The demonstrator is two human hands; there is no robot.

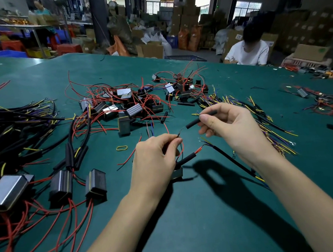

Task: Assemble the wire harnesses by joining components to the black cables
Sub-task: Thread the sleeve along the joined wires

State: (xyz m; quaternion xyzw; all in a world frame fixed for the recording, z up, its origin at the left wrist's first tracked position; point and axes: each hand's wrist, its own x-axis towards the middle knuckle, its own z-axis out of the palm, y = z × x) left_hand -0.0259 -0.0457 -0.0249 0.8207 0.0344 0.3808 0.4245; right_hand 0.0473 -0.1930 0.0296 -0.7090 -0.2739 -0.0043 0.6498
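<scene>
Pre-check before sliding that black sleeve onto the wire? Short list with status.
1. Right hand pinches black sleeve: ok.
2. Left hand pinches the thin wire end: ok.
3. Wire end lined up with sleeve mouth: not ok, still apart.
4. Second black sleeve already on the red wire: ok.
5. Black cable bare ends free beside the red wire: ok.
6. Conductor strands clean: cannot tell.

One head-worn, wide-angle camera looked forward and down across the green surface (211,213), close above the left hand (154,160) and right hand (231,127) (both forearms entered from the bottom edge), with the warehouse background far beyond.
</scene>
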